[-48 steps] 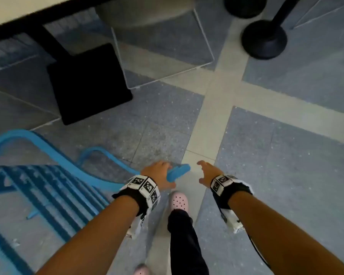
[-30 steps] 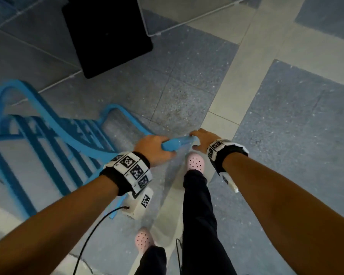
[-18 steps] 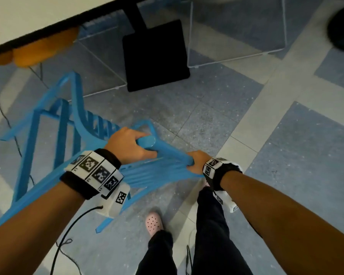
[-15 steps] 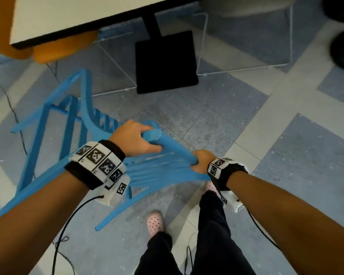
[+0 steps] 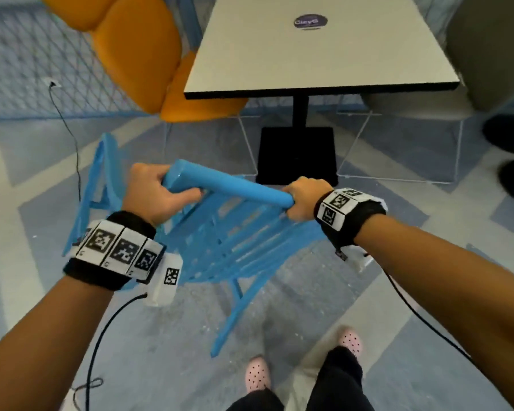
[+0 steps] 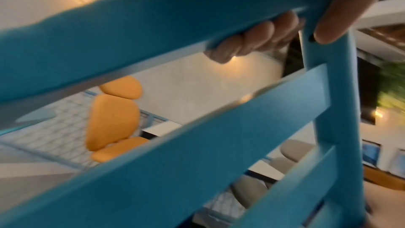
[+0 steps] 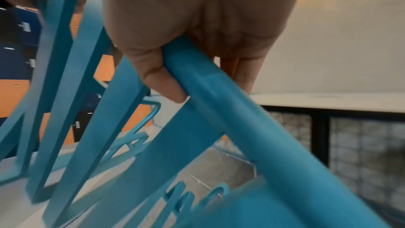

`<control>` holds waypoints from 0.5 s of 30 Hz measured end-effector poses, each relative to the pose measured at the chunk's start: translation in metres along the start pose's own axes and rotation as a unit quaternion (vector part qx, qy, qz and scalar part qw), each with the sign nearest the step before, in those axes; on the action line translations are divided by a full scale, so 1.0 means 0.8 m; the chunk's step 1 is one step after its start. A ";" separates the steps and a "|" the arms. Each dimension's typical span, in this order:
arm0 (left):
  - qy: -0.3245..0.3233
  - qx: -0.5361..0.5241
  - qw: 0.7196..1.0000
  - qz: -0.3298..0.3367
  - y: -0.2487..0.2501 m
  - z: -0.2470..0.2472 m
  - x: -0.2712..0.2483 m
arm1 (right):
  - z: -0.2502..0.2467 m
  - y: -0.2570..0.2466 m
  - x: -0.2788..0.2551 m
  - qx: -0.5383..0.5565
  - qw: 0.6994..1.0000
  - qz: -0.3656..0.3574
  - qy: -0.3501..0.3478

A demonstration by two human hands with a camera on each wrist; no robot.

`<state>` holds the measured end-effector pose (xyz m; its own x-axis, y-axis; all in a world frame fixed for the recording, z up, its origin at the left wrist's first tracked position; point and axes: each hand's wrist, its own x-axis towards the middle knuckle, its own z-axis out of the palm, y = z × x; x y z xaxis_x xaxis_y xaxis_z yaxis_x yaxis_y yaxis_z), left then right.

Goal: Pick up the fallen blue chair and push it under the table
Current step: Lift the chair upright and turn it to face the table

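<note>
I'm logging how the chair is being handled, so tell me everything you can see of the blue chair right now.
The blue chair is a slatted chair in one uniform bright blue, smooth like painted metal or plastic. It has a rounded top rail, flat slats in back and seat, and thin legs. It is tilted, partly raised, not yet upright, on the floor in front of the white table, not under it. The left hand grips one end of the top rail and the right hand the other.

one blue chair (image 5: 235,241), one table (image 5: 318,51), one orange chair (image 5: 149,54), two hands
</note>
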<state>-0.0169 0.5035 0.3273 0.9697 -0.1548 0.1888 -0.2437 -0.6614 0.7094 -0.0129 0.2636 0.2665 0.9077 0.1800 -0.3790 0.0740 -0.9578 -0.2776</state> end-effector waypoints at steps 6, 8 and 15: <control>0.143 -0.009 0.989 -0.034 -0.056 -0.065 -0.086 | -0.032 -0.095 0.022 -0.048 0.992 -0.113 0.019; 0.186 -0.018 0.981 -0.051 -0.072 -0.070 -0.117 | -0.037 -0.116 0.026 -0.059 0.986 -0.156 0.018; 0.216 -0.081 0.972 -0.053 -0.073 -0.051 -0.231 | -0.023 -0.159 0.016 -0.065 0.961 -0.270 0.005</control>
<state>-0.1827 0.6007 0.2783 0.9016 0.2529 0.3508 -0.1760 -0.5264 0.8318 -0.0035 0.3836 0.3133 0.7268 0.6565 -0.2020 0.5849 -0.7458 -0.3189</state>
